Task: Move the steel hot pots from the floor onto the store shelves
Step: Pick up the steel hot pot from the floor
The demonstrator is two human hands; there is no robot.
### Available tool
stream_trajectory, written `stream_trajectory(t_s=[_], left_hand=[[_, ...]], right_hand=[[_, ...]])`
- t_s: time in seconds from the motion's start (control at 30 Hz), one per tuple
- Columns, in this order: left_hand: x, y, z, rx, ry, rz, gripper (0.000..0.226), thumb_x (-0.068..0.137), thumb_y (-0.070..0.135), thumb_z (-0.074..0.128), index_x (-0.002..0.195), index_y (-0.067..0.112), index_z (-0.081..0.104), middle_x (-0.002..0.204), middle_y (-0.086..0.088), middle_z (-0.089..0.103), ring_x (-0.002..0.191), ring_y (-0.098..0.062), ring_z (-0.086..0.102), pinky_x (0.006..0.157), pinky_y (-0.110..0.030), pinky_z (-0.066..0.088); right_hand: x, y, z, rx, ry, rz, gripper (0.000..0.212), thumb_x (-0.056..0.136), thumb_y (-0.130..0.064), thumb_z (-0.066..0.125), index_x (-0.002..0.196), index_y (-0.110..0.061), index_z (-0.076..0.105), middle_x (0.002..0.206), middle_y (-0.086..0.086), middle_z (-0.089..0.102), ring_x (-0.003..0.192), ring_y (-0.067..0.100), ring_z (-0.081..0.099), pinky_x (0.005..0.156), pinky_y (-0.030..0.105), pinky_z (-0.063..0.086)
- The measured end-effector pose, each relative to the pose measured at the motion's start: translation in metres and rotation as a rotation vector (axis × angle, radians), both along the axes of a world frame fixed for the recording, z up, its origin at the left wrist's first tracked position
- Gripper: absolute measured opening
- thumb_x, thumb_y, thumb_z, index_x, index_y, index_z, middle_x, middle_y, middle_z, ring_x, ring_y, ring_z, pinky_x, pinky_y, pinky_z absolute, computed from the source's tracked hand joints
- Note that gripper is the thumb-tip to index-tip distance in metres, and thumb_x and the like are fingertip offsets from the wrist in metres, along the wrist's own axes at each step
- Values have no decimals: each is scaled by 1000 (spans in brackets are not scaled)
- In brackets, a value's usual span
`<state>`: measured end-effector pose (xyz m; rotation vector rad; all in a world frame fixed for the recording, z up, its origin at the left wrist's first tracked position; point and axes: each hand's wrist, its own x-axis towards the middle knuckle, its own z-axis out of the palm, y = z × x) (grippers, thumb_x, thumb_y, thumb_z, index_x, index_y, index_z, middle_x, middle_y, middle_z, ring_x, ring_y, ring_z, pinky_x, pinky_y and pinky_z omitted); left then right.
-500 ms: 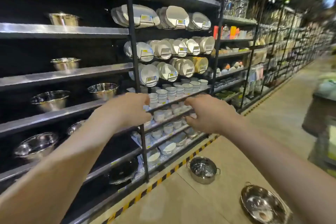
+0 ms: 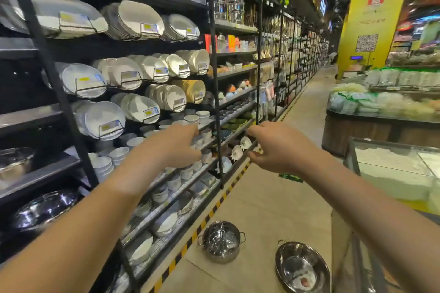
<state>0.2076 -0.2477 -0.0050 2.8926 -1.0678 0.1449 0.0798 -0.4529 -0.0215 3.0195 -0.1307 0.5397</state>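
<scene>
Your left hand (image 2: 177, 144) and right hand (image 2: 273, 147) were both raised in front of the shelves (image 2: 35, 181), fingers loosely curled and holding nothing. Two steel hot pots were still on the floor (image 2: 273, 209) near you: a deep two-handled pot (image 2: 222, 241) just beside the striped floor line, and a wider shallow pot (image 2: 302, 266) to its right. At far left, at least two steel pots (image 2: 40, 211) already sat on the shelves. Judged from this, two transfers were left.

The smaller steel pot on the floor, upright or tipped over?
Upright: the smaller steel pot sits flat on the floor, rim up, interior visible.
</scene>
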Motion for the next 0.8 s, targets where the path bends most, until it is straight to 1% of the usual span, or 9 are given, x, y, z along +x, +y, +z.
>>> stream_trajectory(t_s=[0.07, 0.17, 0.27, 0.37, 0.47, 0.53, 0.6, 0.73, 0.8], left_hand=[[23, -34, -6, -8, 15, -58, 51, 89, 44, 57, 134, 23, 45, 129, -4, 52, 109, -25, 54, 89, -43, 49], [60, -84, -15, -12, 30, -150, 49, 90, 45, 57, 133, 26, 44, 122, -1, 55, 100, -19, 55, 75, -35, 48], [101, -137, -26, -9, 43, -236, 50, 89, 46, 58, 134, 28, 44, 122, -1, 54, 97, -16, 55, 75, -34, 47], [140, -187, -33, -2, 54, -322, 55, 88, 48, 59, 136, 28, 43, 114, 0, 51, 87, -13, 50, 67, -31, 41], [177, -231, -40, -10, 72, -421, 53, 87, 47, 61, 134, 30, 44, 104, 7, 50, 79, -7, 49, 57, -25, 36], [196, -258, -44, -14, 67, -461, 58, 87, 47, 61, 139, 30, 42, 106, 6, 47, 82, -10, 53, 57, -26, 39], [210, -287, -48, -15, 66, -499, 62, 88, 45, 62, 143, 27, 40, 113, 0, 50, 88, -15, 54, 63, -29, 41], [218, -348, -62, 10, 114, -583, 64, 88, 43, 62, 145, 25, 40, 122, -1, 51, 96, -18, 51, 70, -31, 43], [220, -377, -71, 16, 111, -595, 63, 87, 44, 62, 144, 26, 40, 117, 0, 49, 92, -17, 50, 66, -31, 41]], right_hand=[[9, -25, -5, -25, 21, -61, 34, 94, -41, 56, 119, -18, 55, 96, 2, 55, 90, 25, 53, 71, 39, 51], [24, -63, -14, -28, 55, -160, 36, 95, -40, 57, 121, -17, 56, 105, 6, 60, 95, 26, 58, 72, 39, 54], [43, -100, -24, -19, 62, -275, 40, 93, -44, 58, 124, -17, 56, 111, 6, 61, 100, 27, 58, 76, 40, 55], [65, -130, -30, -7, 79, -385, 44, 91, -47, 60, 124, -18, 56, 110, 5, 61, 101, 28, 58, 80, 42, 55], [87, -158, -36, 8, 65, -480, 42, 88, -48, 62, 119, -20, 56, 106, 5, 59, 102, 32, 58, 73, 38, 49], [98, -174, -38, 3, 66, -546, 45, 88, -48, 61, 121, -20, 55, 108, 7, 59, 101, 33, 57, 71, 37, 48], [104, -190, -41, 1, 72, -593, 44, 88, -49, 60, 121, -20, 55, 107, 7, 59, 100, 33, 58, 74, 40, 53], [109, -226, -52, 12, 102, -668, 43, 90, -47, 57, 123, -20, 55, 114, 8, 61, 106, 33, 58, 81, 43, 54], [113, -248, -61, 10, 100, -690, 40, 90, -47, 56, 120, -19, 55, 114, 7, 61, 108, 33, 57, 81, 43, 53]])
